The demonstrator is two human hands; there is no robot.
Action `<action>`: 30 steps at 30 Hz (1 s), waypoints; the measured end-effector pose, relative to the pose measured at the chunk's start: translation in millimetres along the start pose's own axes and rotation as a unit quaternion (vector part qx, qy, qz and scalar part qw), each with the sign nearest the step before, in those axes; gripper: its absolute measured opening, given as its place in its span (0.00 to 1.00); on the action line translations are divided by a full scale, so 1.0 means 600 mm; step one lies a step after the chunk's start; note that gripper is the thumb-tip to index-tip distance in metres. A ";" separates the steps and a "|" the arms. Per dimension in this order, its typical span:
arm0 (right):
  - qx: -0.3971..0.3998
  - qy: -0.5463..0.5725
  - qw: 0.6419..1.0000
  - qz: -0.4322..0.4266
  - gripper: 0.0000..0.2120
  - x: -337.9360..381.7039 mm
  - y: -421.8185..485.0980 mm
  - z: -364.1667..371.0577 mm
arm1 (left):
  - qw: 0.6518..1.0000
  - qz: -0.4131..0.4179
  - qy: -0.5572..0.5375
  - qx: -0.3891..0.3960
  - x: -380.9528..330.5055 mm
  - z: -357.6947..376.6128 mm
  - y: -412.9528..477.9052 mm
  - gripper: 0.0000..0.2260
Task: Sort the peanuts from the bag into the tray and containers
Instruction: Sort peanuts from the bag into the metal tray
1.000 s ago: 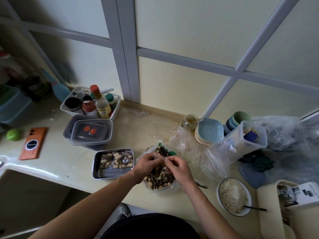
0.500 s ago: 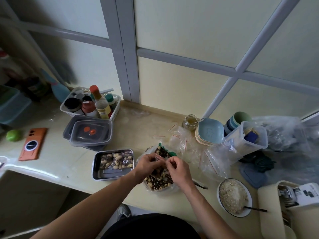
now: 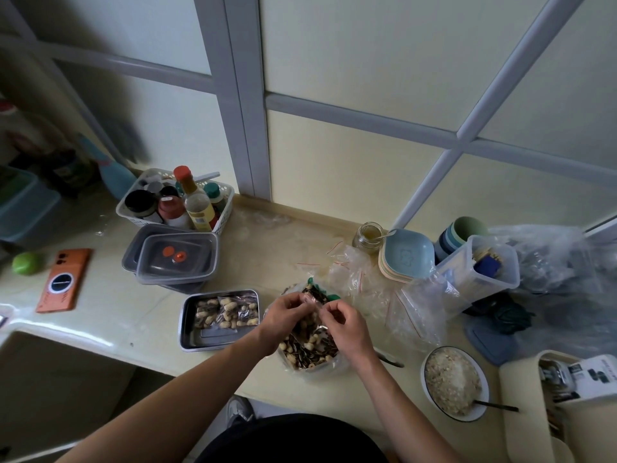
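A clear bag full of peanuts mixed with dark striped seeds lies open on the counter near its front edge. Above it my left hand and my right hand together pinch the top of a small clear zip bag. What that small bag holds is hidden by my fingers. To the left sits a steel tray with small bags of peanuts in its far half. Two stacked grey lidded containers stand behind the tray.
A white basket of bottles stands at the back left, an orange phone further left. Empty zip bags, stacked plates, cups and a clear tub crowd the right. A bowl of grain sits front right.
Both hands have kept working at the top of the small bag above the big one, shifting only slightly. Nothing else on the counter has moved.
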State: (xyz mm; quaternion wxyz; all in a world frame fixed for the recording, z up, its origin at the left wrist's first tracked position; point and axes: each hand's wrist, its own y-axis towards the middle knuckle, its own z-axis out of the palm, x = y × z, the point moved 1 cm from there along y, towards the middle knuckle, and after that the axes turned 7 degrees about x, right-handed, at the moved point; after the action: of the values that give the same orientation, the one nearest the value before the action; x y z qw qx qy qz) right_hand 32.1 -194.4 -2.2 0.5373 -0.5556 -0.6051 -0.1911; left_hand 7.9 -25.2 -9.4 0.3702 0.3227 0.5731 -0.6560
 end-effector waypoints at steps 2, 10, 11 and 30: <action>-0.002 -0.002 1.000 -0.002 0.08 0.001 0.000 0.001 | 1.000 -0.001 0.005 0.000 0.002 -0.001 0.001 0.12; -0.015 -0.003 1.000 0.009 0.07 0.001 0.001 0.007 | 1.000 0.010 0.009 -0.006 0.012 0.000 0.008 0.09; -0.014 -0.002 1.000 0.009 0.07 0.000 0.002 0.007 | 1.000 0.010 0.010 -0.003 0.012 0.000 0.009 0.09; -0.032 -0.016 0.999 -0.004 0.09 0.011 -0.003 0.002 | 0.999 0.022 -0.031 -0.007 0.008 0.002 -0.002 0.13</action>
State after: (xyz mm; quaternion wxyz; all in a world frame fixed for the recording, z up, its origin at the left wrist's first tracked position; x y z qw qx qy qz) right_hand 31.2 -190.8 4.0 0.5090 -0.5731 -0.6092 -0.2032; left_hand 4.1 -26.8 -12.7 0.4046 0.3120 0.5587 -0.6533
